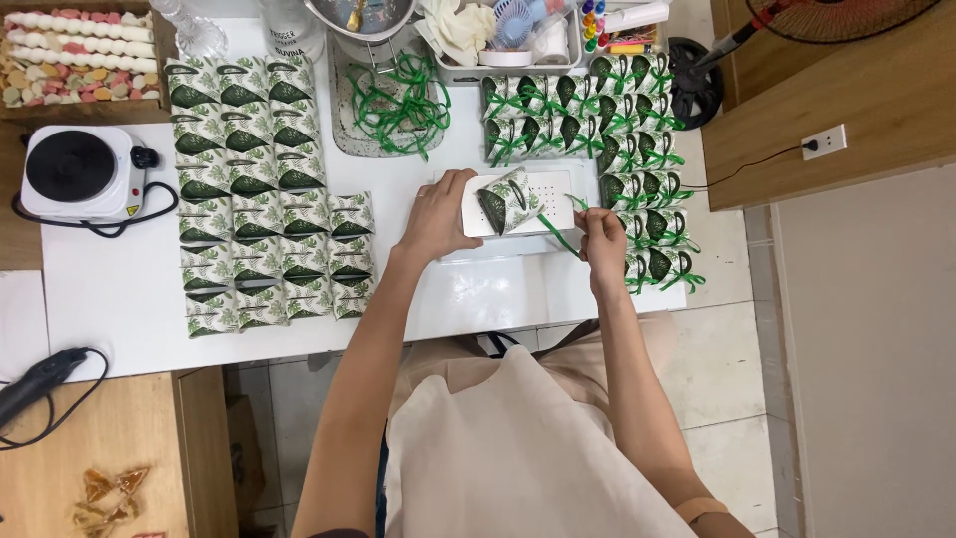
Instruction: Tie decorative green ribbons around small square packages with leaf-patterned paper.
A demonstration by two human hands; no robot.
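Currently: left hand [436, 217] closed on the leaf-print box [508, 199], pressing it on a white tray [553, 194] | right hand [600, 237] pinching the green ribbon [558, 234] running from that box | box at table [119, 299] centre | untied boxes [264, 199] left | ribbon-tied boxes [627, 130] right | loose ribbons [398, 105] behind.

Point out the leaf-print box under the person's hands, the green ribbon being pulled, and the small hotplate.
leaf-print box [508, 199], head view, its dark green front.
green ribbon [558, 234], head view, mid-strand.
hotplate [72, 162], head view, black disc.
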